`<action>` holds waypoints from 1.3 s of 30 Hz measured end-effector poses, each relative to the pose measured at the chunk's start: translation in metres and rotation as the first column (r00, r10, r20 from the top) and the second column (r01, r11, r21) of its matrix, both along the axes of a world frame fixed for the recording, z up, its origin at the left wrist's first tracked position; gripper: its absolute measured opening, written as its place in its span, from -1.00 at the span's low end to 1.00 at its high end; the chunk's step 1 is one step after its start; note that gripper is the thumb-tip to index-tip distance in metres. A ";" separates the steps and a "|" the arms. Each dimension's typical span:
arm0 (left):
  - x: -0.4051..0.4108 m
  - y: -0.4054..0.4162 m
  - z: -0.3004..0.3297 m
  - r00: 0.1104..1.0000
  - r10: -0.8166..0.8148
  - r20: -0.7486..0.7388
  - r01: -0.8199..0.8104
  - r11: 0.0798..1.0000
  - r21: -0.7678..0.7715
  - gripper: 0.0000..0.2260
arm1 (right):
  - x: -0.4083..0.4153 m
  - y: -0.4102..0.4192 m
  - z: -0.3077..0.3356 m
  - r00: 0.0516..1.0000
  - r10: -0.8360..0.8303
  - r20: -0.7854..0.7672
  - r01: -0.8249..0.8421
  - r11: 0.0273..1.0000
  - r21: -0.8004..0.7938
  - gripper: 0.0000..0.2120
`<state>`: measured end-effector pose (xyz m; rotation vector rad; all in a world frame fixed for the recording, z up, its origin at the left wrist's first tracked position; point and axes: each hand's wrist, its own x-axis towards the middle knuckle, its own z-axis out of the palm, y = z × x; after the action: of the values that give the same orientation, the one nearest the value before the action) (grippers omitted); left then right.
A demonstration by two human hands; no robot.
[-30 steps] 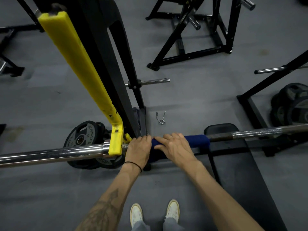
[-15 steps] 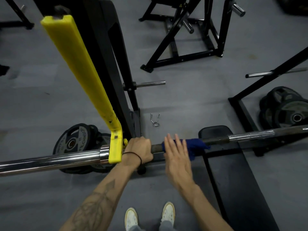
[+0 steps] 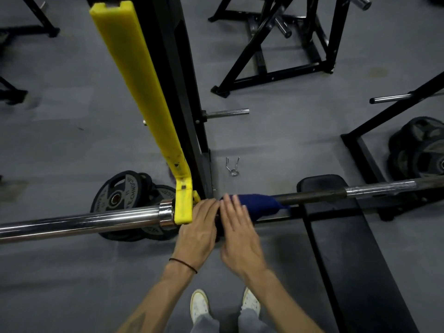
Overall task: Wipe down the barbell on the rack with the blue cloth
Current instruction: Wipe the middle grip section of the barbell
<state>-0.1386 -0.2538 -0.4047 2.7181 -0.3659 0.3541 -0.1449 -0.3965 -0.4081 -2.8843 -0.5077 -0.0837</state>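
Observation:
The barbell (image 3: pixel 96 221) lies across the rack from left to right, its chrome sleeve on the left and its darker shaft (image 3: pixel 312 195) on the right. The blue cloth (image 3: pixel 259 203) is draped over the shaft just right of the yellow hook. My left hand (image 3: pixel 197 229) grips the bar right beside the hook, fingers curled over it. My right hand (image 3: pixel 240 234), blurred, lies with straight fingers on the left end of the cloth, touching my left hand.
The yellow rack hook (image 3: pixel 183 205) and black upright (image 3: pixel 187 116) stand right beside my left hand. Weight plates (image 3: pixel 120 195) lie on the floor below, more plates (image 3: pixel 418 150) far right. A spring collar (image 3: pixel 232 167) lies on the floor. A black bench (image 3: pixel 341 236) sits under the bar.
My right hand moved left along the bar over the cloth, closing the gap to my left hand. The left hand kept its place by the hook.

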 end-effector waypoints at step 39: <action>0.052 -0.047 0.019 0.933 0.102 -0.345 0.026 0.937 0.348 -0.82 | 0.038 -0.007 0.027 0.990 -0.109 -0.090 0.094 0.983 -0.157 -0.18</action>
<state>-0.0870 -0.3010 -0.3856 3.0552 -0.2928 -0.2252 -0.1067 -0.4038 -0.3815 -3.0441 -0.3629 0.0848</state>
